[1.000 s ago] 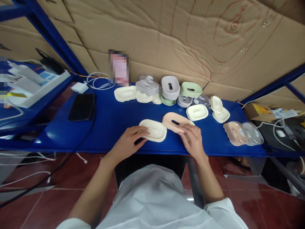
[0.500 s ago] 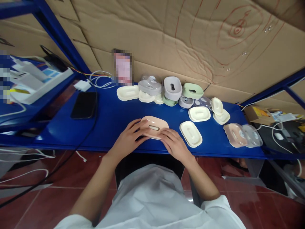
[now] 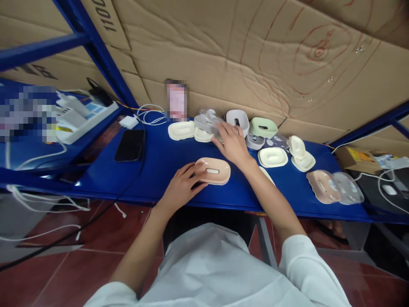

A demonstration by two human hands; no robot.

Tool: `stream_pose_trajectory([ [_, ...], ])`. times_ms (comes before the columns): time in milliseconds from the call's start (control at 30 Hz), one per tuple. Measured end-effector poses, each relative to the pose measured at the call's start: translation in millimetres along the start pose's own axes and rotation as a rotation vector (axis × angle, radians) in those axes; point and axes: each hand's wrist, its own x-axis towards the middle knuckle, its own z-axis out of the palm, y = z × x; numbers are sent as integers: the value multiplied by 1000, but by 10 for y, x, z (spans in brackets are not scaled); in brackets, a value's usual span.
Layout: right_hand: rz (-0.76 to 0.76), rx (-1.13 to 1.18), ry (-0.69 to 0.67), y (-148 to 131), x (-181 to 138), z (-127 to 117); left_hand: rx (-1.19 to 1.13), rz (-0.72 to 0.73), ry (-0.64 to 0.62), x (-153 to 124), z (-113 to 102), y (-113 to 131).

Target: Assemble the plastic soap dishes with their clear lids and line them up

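A pink oval soap dish with a slot in its middle rests on the blue table in front of me. My left hand grips its left end, fingers over the top and thumb along the front side. Farther back, my right hand reaches over the row of dishes with its fingers apart. Its fingertips meet the right edge of a clear plastic lid; whether they touch it I cannot tell. Beside that hand stand a lilac soap dish and a green soap dish.
Cream inserts lie around the table, one partly under my right forearm. At the right are another pink dish and a clear lid. A black phone with a cable lies left. A cardboard wall closes the back.
My right hand has left the pink soap dish and moved forward to the clear lid at the back. My left hand stays on the dish. The view has shifted slightly.
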Motion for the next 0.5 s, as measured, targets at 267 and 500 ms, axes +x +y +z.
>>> stream_pose_trajectory([
  [267,238,-78,61,-75,770,596,-1,13,-14,-7,-27,-26],
  [500,249,-86,80,-145,678,418,-36,-2,-23,8,-49,-27],
])
